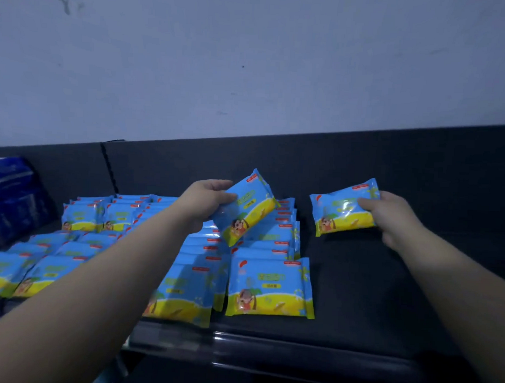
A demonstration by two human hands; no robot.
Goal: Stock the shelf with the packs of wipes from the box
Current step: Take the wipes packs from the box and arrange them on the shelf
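Several blue-and-yellow packs of wipes (269,286) stand in overlapping rows on a dark shelf (364,304). My left hand (205,202) grips one pack (249,208) by its left end, tilted, just above the back of the rightmost row. My right hand (393,216) holds a second pack (342,210) by its right end, to the right of the rows near the shelf's back, over bare shelf. The box is not in view.
A dark back panel (304,156) rises behind the shelf, with a pale wall above it. Dark blue wrapped bundles (10,194) sit at the far left. The shelf's glossy front edge (268,349) runs along the bottom. Bare shelf surface lies right of the rows.
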